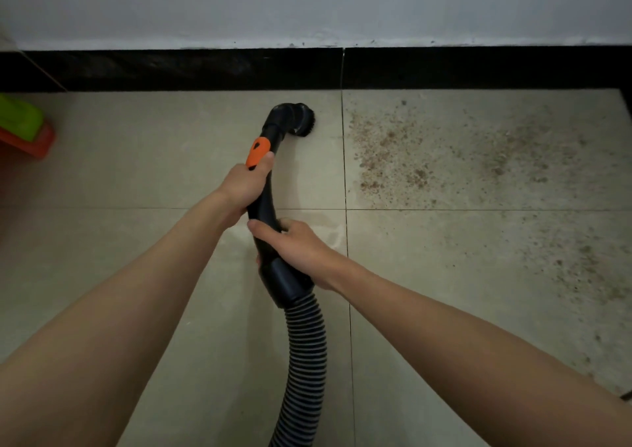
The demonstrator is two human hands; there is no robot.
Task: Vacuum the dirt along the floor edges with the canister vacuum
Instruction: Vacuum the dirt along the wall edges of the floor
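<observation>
2 hands grasp the wand: left hand (243, 186) high, right hand (293, 245) low. brush nozzle (301, 118) sits beside the dirt (386, 152); fast sweeps may scatter grit.

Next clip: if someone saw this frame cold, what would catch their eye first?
First, the two bare arms reaching in from below, the left hand and right hand both gripping a black vacuum hose mid-frame, its brush head on the tiles near the black baseboard. Next, the brown dirt scattered over the tiles to the right of the brush.
</observation>
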